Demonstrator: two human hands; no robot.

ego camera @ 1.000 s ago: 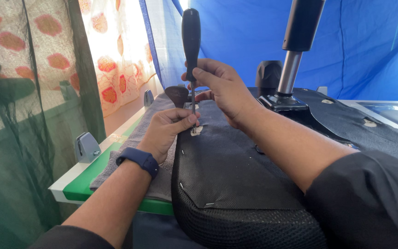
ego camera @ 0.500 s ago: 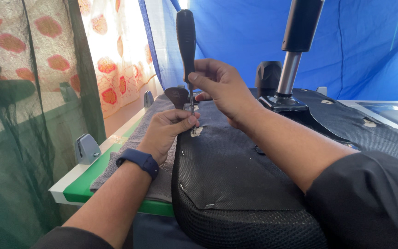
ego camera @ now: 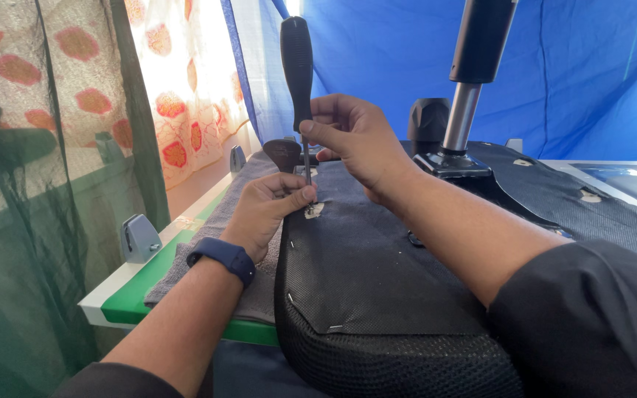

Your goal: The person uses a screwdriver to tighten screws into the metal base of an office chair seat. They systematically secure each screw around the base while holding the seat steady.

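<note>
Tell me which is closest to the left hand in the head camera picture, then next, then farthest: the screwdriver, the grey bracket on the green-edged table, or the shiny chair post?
1. Screwdriver: its tip comes down right at the left hand fingertips.
2. Grey bracket: off to the left, on the table edge.
3. Shiny chair post: to the right, behind the right hand.

Bright daylight glows through the patterned curtain (ego camera: pixel 178 96) at left, slightly overexposed; the rest is evenly lit and sharp.
</note>
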